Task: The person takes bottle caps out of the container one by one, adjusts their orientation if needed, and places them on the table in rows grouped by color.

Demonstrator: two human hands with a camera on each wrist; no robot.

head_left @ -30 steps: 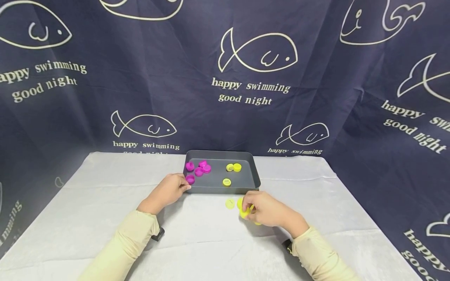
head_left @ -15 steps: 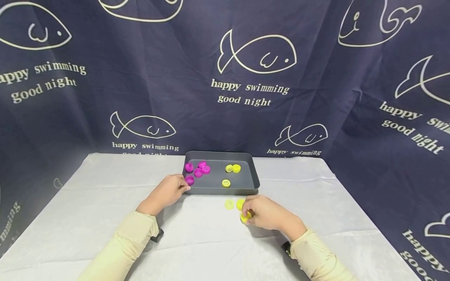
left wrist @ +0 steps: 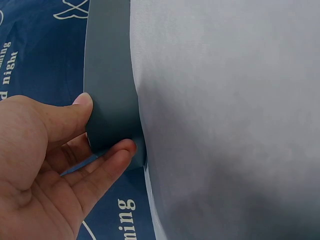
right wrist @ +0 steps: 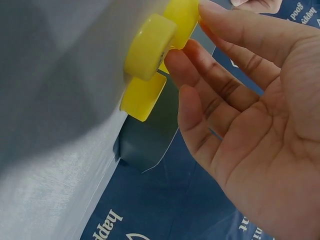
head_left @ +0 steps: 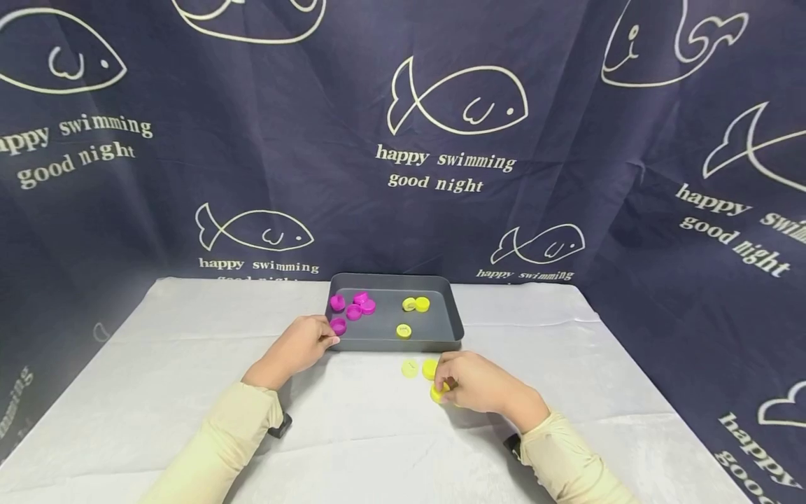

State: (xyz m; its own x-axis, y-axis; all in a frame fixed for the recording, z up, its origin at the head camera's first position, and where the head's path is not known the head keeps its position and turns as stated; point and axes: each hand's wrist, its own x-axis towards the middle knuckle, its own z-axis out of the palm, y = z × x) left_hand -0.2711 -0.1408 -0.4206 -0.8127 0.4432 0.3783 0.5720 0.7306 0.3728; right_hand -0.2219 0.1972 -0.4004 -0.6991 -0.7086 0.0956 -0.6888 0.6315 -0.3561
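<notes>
My left hand [head_left: 306, 343] pinches the near left corner of a dark grey tray [head_left: 378, 345]. In the left wrist view its thumb lies at the upper edge and its fingers against the tray's outer side. Below the tray's right part, my right hand [head_left: 475, 381] holds a yellow bottle cap [head_left: 437, 394] between thumb and fingers, low at the cloth. Two more yellow caps, a paler one [head_left: 410, 368] and a brighter one [head_left: 430, 369], lie between that hand and the tray. The right wrist view shows a thick yellow cap [right wrist: 150, 47] beside the fingertips.
Inside the tray, several magenta caps [head_left: 368, 306] sit at the left, and three yellow caps [head_left: 404, 331] lie toward the right. A white cloth [head_left: 365, 434] covers the table. Behind it hangs a dark blue curtain [head_left: 352, 210] printed with fish.
My right hand has come slightly down toward the near side, and its yellow cap now sits lower. The left hand keeps its hold on the tray. The whole head view has shifted slightly.
</notes>
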